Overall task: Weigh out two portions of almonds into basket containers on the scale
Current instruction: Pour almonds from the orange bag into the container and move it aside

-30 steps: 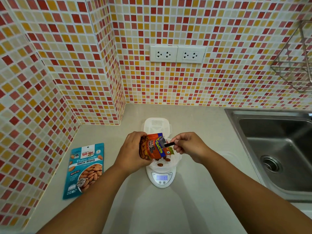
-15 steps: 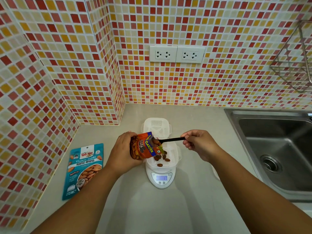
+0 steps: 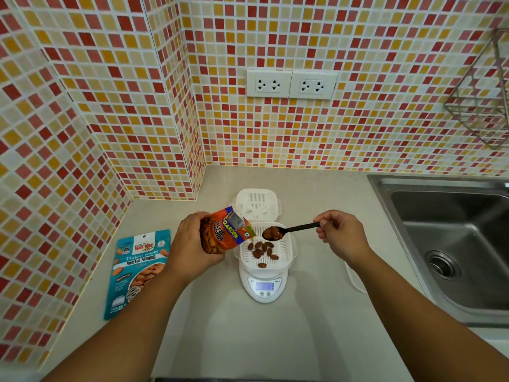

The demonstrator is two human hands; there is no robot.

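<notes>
A white digital scale stands on the counter with its display lit. On it sits a white slotted basket holding several almonds. My left hand grips an orange salted-almonds pouch, tilted with its open mouth toward the basket. My right hand holds a black spoon by the handle; its bowl carries a few almonds and hovers over the basket's far edge. A second white basket sits behind the scale with nothing visible in it.
A teal roasted-almonds bag lies flat on the counter at the left, near the tiled wall. A steel sink fills the right side. A wire rack hangs on the wall above it. Two wall sockets sit behind.
The spoon came out of the pouch and moved right, now loaded with almonds over the basket. More almonds lie in the basket than a second ago. The pouch shifted slightly left.
</notes>
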